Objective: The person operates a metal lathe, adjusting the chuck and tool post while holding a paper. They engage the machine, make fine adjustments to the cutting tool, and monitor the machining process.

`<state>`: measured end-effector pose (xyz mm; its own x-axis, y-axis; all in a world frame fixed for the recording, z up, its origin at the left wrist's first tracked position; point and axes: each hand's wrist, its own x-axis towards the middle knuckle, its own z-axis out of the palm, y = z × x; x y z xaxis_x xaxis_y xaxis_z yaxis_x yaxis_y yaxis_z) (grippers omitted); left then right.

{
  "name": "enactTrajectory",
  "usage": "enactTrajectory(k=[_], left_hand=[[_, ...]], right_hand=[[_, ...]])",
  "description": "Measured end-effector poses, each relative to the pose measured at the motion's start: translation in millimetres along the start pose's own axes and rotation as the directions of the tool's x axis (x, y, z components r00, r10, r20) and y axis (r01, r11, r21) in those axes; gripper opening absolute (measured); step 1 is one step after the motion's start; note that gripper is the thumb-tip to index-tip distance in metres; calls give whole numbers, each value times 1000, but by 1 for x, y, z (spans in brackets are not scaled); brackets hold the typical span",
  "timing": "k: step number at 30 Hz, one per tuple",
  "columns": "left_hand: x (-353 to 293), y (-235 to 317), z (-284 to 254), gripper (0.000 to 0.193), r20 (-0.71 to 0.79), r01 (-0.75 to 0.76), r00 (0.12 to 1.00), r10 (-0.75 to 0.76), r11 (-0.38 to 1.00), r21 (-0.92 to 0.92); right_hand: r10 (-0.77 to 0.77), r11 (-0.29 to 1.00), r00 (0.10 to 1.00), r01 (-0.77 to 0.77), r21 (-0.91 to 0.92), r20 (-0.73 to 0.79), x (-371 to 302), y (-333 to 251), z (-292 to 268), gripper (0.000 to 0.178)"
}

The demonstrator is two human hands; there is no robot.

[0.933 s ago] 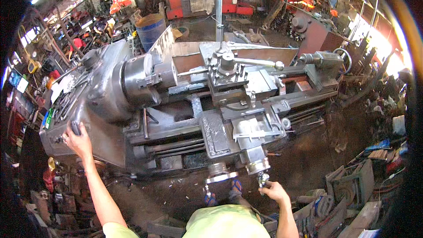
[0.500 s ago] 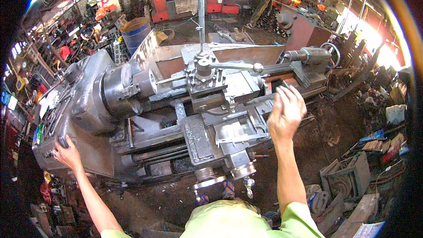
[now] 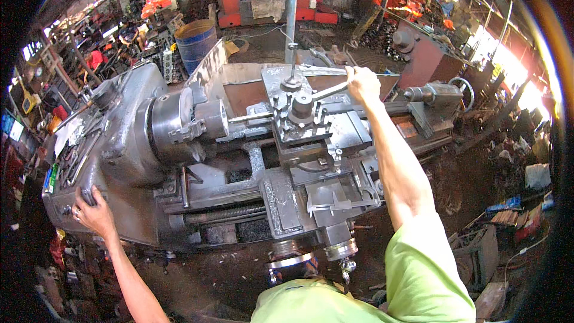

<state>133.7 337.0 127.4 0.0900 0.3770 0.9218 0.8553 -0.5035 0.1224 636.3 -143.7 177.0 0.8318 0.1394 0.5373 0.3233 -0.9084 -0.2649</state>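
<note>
A metal lathe fills the middle of the view. My right hand [image 3: 363,84] is closed round the end of the tool post's lever [image 3: 330,90]. Beneath that lever is the square tool post [image 3: 302,110], with bolts along its edge. From it a boring bar [image 3: 251,117] points left at the hollow metal cylinder [image 3: 211,118] gripped in the chuck [image 3: 170,122]. At the left, my left hand [image 3: 95,215] is curled round a dark knob [image 3: 88,196] on the front of the headstock [image 3: 122,161]. A caliper [image 3: 329,206] lies on the carriage, apart from both hands.
Hand tools [image 3: 75,152] lie on top of the headstock. The tailstock [image 3: 431,93] stands at the right end of the bed. Two handwheels [image 3: 293,261] project toward me. Behind are a blue drum [image 3: 196,45], a red machine frame [image 3: 229,3] and a vertical pole [image 3: 292,12].
My right hand has moved up and away from me, from above the carriage's right side onto the lever, and has closed on it. My left hand stays at the knob. The view has shifted slightly.
</note>
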Motion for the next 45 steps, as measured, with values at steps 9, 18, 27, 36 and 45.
enactTrajectory(k=[9,18,27,36,45], left_hand=[[-3,12,-8,48,29,26,999,-26,1000,11],[-5,11,-10,48,37,56,998,-55,998,-36],[-6,11,-9,48,14,46,999,-46,998,-33],[-6,11,-9,47,19,36,999,-35,998,-42],[-6,11,-8,48,14,42,999,-42,999,-29]], right_hand=[[-808,542,588,716,440,39,-183,-61,-53,38],[-671,661,474,731,170,570,-183,-66,-24,34],[-666,683,522,714,153,533,-189,-63,-17,30],[-805,591,561,727,350,194,-188,-65,-49,34],[-490,861,864,460,-216,-118,-54,-25,-42,38]])
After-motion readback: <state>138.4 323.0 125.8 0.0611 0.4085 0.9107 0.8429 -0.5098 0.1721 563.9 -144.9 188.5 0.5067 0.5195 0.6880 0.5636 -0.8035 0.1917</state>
